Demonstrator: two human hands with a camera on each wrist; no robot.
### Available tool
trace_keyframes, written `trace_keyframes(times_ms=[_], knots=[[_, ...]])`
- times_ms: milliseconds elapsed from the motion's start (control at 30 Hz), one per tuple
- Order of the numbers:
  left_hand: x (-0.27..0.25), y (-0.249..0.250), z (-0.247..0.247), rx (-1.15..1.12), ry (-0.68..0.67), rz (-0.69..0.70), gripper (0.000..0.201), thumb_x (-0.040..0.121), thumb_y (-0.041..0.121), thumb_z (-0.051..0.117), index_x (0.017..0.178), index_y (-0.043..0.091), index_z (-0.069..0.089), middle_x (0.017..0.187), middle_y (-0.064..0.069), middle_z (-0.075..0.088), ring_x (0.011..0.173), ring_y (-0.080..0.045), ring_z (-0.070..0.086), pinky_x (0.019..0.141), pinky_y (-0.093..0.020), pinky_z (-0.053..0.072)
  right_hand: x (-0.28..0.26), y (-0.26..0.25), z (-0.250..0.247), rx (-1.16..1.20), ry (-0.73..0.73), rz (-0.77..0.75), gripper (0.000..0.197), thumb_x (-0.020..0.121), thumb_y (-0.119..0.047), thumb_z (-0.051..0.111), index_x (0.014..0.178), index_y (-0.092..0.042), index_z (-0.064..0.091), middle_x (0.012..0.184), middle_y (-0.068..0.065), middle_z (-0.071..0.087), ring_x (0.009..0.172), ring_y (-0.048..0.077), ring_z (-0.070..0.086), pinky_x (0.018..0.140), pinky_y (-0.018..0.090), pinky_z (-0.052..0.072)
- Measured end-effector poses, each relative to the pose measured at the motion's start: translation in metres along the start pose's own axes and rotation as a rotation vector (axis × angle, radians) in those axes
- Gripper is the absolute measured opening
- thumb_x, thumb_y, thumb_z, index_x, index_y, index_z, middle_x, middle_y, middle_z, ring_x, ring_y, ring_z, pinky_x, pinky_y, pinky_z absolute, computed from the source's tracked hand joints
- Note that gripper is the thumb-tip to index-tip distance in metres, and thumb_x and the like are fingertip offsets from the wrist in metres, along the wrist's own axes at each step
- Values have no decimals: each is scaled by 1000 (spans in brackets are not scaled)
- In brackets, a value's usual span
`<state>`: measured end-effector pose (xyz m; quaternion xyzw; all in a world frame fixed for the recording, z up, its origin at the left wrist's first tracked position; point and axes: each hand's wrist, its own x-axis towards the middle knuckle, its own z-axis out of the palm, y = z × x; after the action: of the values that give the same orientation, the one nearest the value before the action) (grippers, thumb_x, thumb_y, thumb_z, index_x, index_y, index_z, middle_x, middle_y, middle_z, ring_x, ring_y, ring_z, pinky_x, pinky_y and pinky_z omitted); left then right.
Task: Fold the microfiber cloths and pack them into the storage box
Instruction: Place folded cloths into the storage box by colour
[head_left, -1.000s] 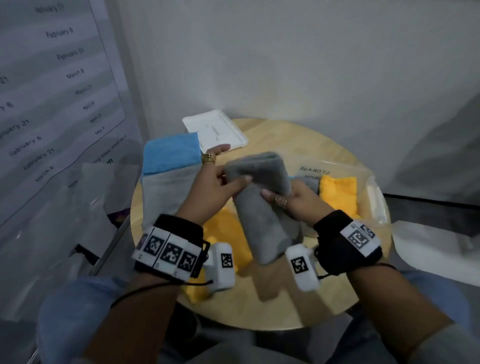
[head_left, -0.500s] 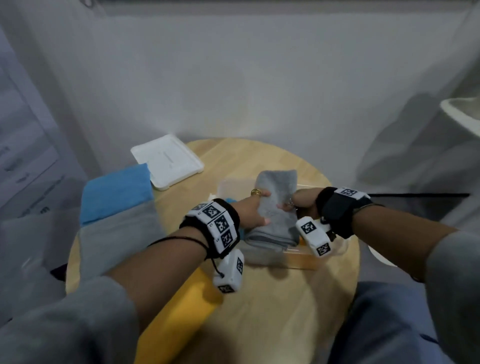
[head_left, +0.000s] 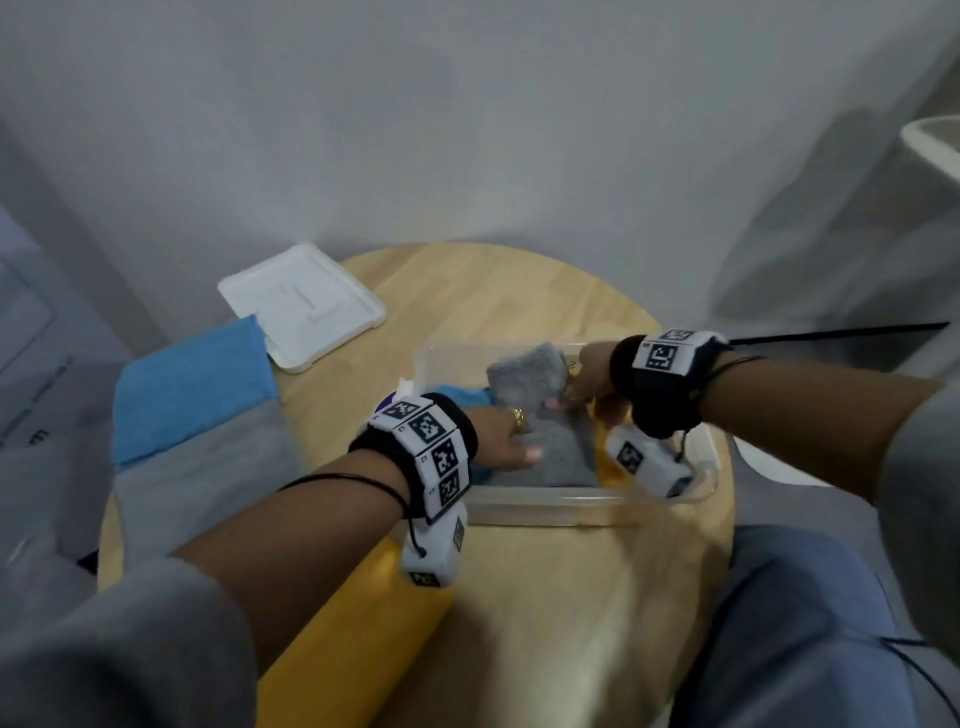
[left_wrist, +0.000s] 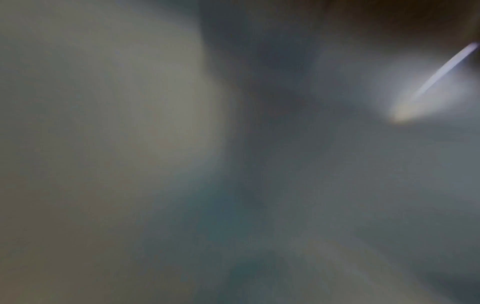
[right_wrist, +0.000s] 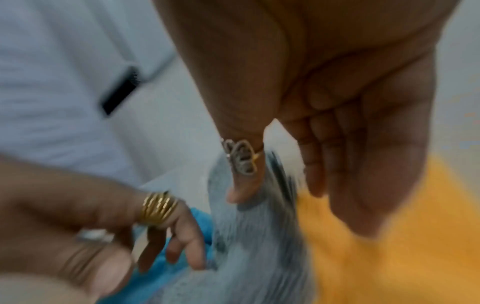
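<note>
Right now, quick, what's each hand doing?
Left hand: touching the folded grey microfiber cloth, grip cannot be told.
Right hand: pinching that cloth.
</note>
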<state>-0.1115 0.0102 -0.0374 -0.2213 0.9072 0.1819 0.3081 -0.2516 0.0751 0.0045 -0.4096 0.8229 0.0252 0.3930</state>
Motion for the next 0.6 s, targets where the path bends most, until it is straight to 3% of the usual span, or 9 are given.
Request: trace_keyframes(times_ms=[67,133,167,200,300,367,400,533,600], knots=[[-8,6,-6,-46,139,25,38,98,33,43,128,11,49,133,-12,46,120,-28,47,104,-38,37,-19,-6,-15,-332,236,-76,38,88,-31,64,60,-5,60,44,1,60,48,15,59,54,23,49],[-15,18,-3,-40,211,57,31,100,29,37,119,12,54,126,-14,47,117,-30,45,102,-40,37,-25,-13,-16,-464,359,-345,23,88,-25,63,78,-6,72,72,6,71,68,19,64,66,25,46],[-20,25,0,-30,198,80,35,101,31,32,119,10,54,125,-16,48,118,-31,44,102,-41,36,-24,-17,-12,-491,327,-487,15,87,-17,62,93,-9,73,89,5,73,82,20,65,73,25,46],[-25,33,7,-61,178,103,43,102,35,27,123,7,52,129,-19,48,121,-32,43,104,-40,35,-19,-19,-4,-567,261,-561,24,87,-10,60,107,-13,71,107,3,70,96,19,63,81,24,45],[-36,47,22,-218,19,77,61,99,50,20,145,10,31,150,-11,32,137,-25,32,112,-34,24,3,-15,22,-797,127,-468,57,90,-11,56,143,-12,36,153,12,28,139,24,31,113,29,27],[-40,50,25,-266,-40,69,64,98,55,16,147,15,27,153,-7,29,140,-23,28,114,-35,20,13,-5,28,-933,63,-365,87,88,-22,62,150,-7,3,158,14,-10,147,23,3,117,28,10],[-40,50,25,-271,-72,62,64,97,56,16,147,17,28,154,-7,29,141,-24,27,113,-34,19,17,0,30,-981,15,-339,98,87,-27,64,149,-7,-9,156,12,-20,147,21,0,116,29,9],[-32,47,16,-278,-157,1,79,90,65,33,150,17,18,157,-8,17,145,-25,15,115,-36,13,40,10,35,-935,-141,-282,111,86,-33,65,143,-10,-27,153,9,-30,147,24,0,118,38,13],[-25,44,15,-271,-165,-20,92,83,71,40,150,16,13,158,-11,12,145,-27,11,116,-39,12,51,9,40,-962,-159,-297,111,86,-31,65,143,-7,-27,153,11,-29,147,26,-4,118,40,5]])
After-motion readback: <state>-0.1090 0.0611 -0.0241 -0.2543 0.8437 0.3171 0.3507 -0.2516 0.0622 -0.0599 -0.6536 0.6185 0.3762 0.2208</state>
